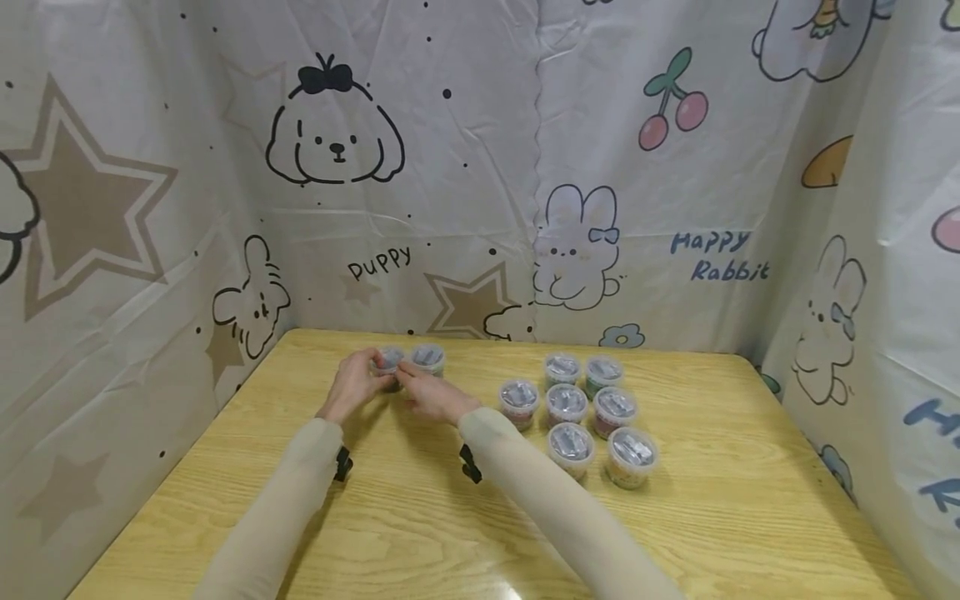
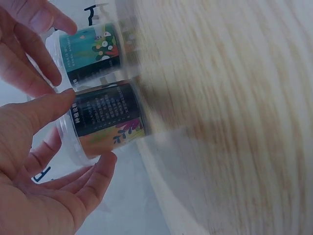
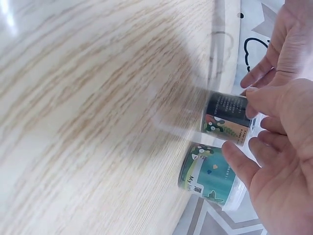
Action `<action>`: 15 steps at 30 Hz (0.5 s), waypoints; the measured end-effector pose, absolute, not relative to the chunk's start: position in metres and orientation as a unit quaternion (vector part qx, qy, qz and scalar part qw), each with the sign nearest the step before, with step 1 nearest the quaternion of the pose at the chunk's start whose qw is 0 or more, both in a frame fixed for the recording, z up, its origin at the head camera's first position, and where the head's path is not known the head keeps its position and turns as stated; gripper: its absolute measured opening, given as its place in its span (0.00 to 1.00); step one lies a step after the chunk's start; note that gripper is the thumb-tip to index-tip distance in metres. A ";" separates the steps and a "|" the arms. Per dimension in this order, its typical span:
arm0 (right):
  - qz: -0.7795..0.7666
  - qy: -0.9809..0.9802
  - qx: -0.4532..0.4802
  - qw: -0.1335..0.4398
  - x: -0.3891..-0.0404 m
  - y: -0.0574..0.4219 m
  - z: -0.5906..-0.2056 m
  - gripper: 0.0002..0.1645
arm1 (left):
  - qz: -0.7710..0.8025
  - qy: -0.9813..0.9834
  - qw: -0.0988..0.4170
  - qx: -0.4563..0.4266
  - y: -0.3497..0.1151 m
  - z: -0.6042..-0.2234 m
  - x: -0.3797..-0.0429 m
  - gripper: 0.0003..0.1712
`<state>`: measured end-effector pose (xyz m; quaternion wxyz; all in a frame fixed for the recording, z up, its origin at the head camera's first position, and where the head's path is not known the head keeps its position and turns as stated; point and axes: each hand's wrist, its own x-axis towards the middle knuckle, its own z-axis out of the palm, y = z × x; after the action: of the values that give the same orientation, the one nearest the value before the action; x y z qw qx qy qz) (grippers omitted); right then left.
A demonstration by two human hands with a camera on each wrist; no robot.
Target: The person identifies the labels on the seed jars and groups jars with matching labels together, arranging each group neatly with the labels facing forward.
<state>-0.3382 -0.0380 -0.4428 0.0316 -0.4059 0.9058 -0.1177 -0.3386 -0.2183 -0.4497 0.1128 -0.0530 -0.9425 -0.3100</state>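
Observation:
My left hand (image 1: 352, 387) is around a small clear-lidded tub (image 2: 108, 120) at the back left of the table. Its label is orange with a dark text panel. In the left wrist view the thumb lies along the near side and the fingers curl beneath the lid. From the other side, my right hand (image 1: 437, 397) holds the same tub near its lid, thumb at the dark panel. Its index finger (image 3: 238, 160) reaches the gap beside a second tub with a teal label (image 3: 210, 171). Both tubs stand side by side on the tabletop.
Several similar lidded tubs, among them a front one (image 1: 632, 457) and a back one (image 1: 561, 368), stand grouped right of centre on the wooden table (image 1: 405, 517). A printed cloth (image 1: 465, 167) hangs along the table's back and sides.

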 end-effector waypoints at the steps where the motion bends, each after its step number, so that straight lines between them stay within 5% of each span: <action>1: -0.118 0.905 -0.407 0.031 -0.338 -0.038 -0.443 0.38 | -0.310 -0.943 0.111 -0.050 -0.218 -0.450 -0.339 0.16; 15: -0.189 0.884 -0.426 -0.009 -0.341 -0.034 -0.447 0.23 | -0.281 -0.951 0.117 -0.049 -0.214 -0.445 -0.335 0.13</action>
<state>-0.3415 -0.0341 -0.4471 -0.0088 -0.4264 0.8845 -0.1892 -0.3346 -0.2139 -0.4452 0.1165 -0.0494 -0.9513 -0.2810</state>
